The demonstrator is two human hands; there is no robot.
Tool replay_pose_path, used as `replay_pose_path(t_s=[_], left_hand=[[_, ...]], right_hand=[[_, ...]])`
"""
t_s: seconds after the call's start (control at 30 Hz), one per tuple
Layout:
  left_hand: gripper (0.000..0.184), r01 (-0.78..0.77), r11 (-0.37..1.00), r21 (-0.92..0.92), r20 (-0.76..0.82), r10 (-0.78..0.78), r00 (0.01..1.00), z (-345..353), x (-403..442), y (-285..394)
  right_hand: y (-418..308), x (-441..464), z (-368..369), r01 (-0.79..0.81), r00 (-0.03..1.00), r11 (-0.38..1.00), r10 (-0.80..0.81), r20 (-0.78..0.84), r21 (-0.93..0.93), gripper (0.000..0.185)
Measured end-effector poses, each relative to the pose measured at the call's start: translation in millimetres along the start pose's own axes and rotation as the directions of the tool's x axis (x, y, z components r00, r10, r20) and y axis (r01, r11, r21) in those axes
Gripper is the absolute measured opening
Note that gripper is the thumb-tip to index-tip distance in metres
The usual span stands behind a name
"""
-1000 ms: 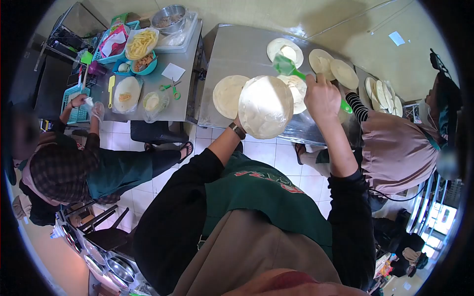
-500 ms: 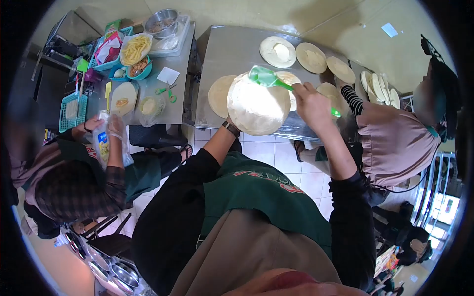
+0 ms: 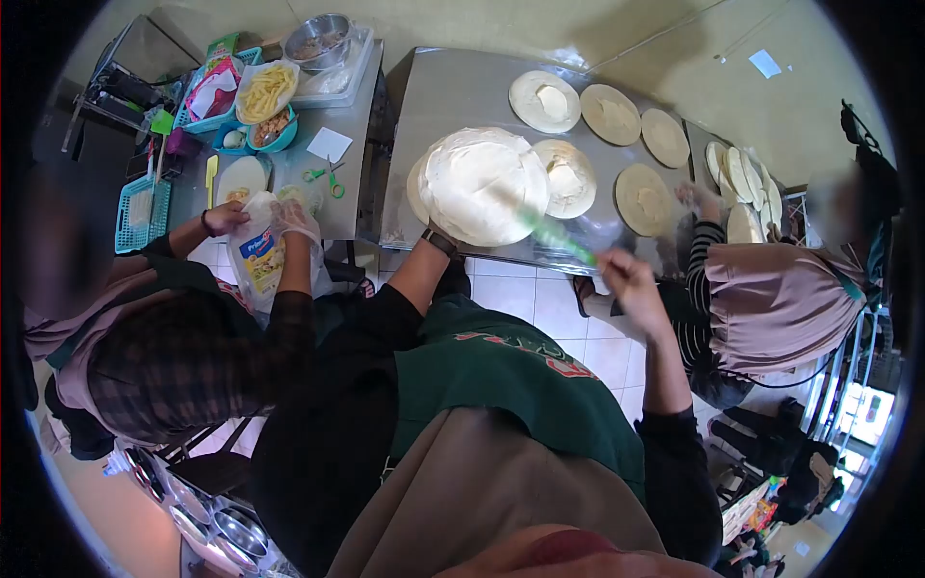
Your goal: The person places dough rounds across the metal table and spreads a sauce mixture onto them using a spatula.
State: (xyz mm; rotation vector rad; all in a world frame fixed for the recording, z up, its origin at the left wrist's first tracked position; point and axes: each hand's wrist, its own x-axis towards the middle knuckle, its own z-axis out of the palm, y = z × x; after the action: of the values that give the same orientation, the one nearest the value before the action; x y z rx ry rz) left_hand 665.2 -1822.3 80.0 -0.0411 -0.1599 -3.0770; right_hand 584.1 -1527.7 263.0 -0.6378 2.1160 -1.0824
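Note:
A round flatbread (image 3: 482, 183) coated with a white spread is held up over the table's front edge. My left hand is hidden beneath it; only the wrist with a dark watch shows. In my right hand (image 3: 631, 281), fingers closed round its handle, is a green spatula (image 3: 559, 234), blurred by motion, its head near the flatbread's right edge. Just right of that flatbread lies another (image 3: 570, 180) with a dab of white on it. One more (image 3: 544, 101) with a white dab sits further back.
More flatbreads (image 3: 644, 199) lie on the right of the metal table (image 3: 434, 87). A co-worker's hand (image 3: 701, 200) is beside them. On the left, another co-worker holds a plastic packet (image 3: 262, 252) by a table with bowls, fries (image 3: 266, 94) and green scissors (image 3: 335, 183).
My right hand has moved down and toward me, and the spatula has swung below the flatbread's middle. The left co-worker has brought the packet rightward. The right co-worker's hand has drawn back.

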Motion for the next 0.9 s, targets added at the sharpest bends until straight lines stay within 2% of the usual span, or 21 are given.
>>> replay_pose_path(t_s=[0.03, 0.1, 0.2, 0.23, 0.27, 0.3, 0.37, 0.4, 0.43, 0.5, 0.57, 0.63, 0.67, 0.7, 0.77, 0.8, 0.83, 0.9], left_hand=[[0.062, 0.006, 1.000, -0.004, -0.001, -0.006, 1.000, 0.0, 3.6, -3.1], [0.062, 0.020, 1.000, -0.012, -0.001, -0.020, 1.000, 0.8, 6.3, -13.0], [0.062, 0.026, 1.000, -0.017, 0.011, -0.026, 1.000, 0.5, 13.6, -20.0], [0.062, 0.019, 1.000, -0.022, 0.012, -0.019, 1.000, -1.1, 12.7, -16.8], [0.062, 0.012, 1.000, -0.028, 0.007, -0.012, 1.000, -2.5, 13.7, -11.2], [0.063, 0.006, 0.999, -0.032, 0.002, -0.006, 1.000, -3.5, 5.0, -10.3], [0.063, 0.003, 0.999, -0.037, -0.010, -0.003, 1.000, -3.3, 6.2, -12.0], [0.063, 0.006, 0.999, -0.040, -0.014, -0.006, 1.000, -3.6, 4.4, -14.0], [0.063, 0.010, 0.999, -0.043, -0.018, -0.010, 1.000, -4.1, 9.4, -14.2], [0.063, 0.019, 0.998, -0.051, -0.021, -0.020, 1.000, -3.7, 14.6, -23.1], [0.063, 0.022, 0.998, -0.056, -0.012, -0.022, 1.000, -3.7, 21.6, -26.8], [0.063, 0.007, 0.998, -0.059, -0.001, -0.007, 1.000, -4.8, 22.3, -25.8], [0.063, 0.001, 0.998, -0.061, -0.002, -0.001, 1.000, -6.2, 15.7, -20.4], [0.063, -0.003, 0.998, -0.063, -0.006, 0.003, 1.000, -6.9, 21.9, -21.4], [0.063, -0.005, 0.998, -0.070, -0.012, 0.004, 1.000, -6.6, 16.9, -28.9], [0.063, -0.006, 0.997, -0.073, -0.013, 0.005, 1.000, -6.6, 14.0, -29.7], [0.063, -0.007, 0.997, -0.077, -0.013, 0.006, 1.000, -5.0, 14.9, -39.0], [0.063, -0.009, 0.997, -0.078, -0.007, 0.008, 1.000, -2.6, 14.1, -41.0]], right_hand=[[1.9, 10.8, -1.8, 0.134, 0.985, 0.991, -0.134, -0.107, -0.003, 0.012], [10.7, 35.6, -3.9, 0.159, 0.970, 0.987, -0.154, -0.186, 0.014, 0.012], [49.1, 32.3, 25.2, 0.215, 0.947, 0.974, -0.226, -0.230, -0.073, 0.012], [52.1, 20.8, 38.4, 0.142, 0.966, 0.990, -0.142, -0.216, -0.015, 0.012], [55.5, 9.6, 51.9, 0.265, 0.938, 0.958, -0.282, -0.204, -0.107, 0.013], [72.6, 3.3, 63.7, 0.267, 0.952, 0.960, -0.277, -0.130, -0.083, 0.013], [54.7, -10.9, 73.9, 0.157, 0.987, 0.982, -0.160, 0.017, 0.104, 0.013], [53.4, -8.9, 73.4, 0.132, 0.991, 0.966, -0.128, -0.032, 0.224, 0.011], [61.5, -1.1, 68.8, 0.197, 0.974, 0.970, -0.176, -0.145, 0.144, 0.009], [53.6, 16.8, 58.9, 0.058, 0.958, 0.979, 0.001, -0.286, 0.197, 0.007], [69.6, 21.1, 70.3, 0.103, 0.945, 0.983, -0.049, -0.322, 0.152, 0.008], [82.6, 8.0, 92.0, 0.220, 0.950, 0.969, -0.188, -0.249, 0.110, 0.008], [67.3, -2.4, 98.0, 0.203, 0.977, 0.960, -0.186, -0.103, 0.195, 0.009], [51.1, -9.8, 99.0, 0.019, 0.996, 0.967, -0.040, 0.079, 0.256, 0.007], [45.0, 2.7, 91.0, 0.153, 0.988, 0.957, -0.157, -0.003, 0.247, 0.008], [65.4, 22.3, 86.1, 0.095, 0.990, 0.965, -0.065, -0.128, 0.243, 0.010], [64.9, 42.3, 76.2, 0.144, 0.968, 0.971, -0.098, -0.230, 0.192, 0.011], [64.3, 62.3, 77.8, 0.149, 0.920, 0.988, -0.152, -0.362, -0.037, 0.012]])
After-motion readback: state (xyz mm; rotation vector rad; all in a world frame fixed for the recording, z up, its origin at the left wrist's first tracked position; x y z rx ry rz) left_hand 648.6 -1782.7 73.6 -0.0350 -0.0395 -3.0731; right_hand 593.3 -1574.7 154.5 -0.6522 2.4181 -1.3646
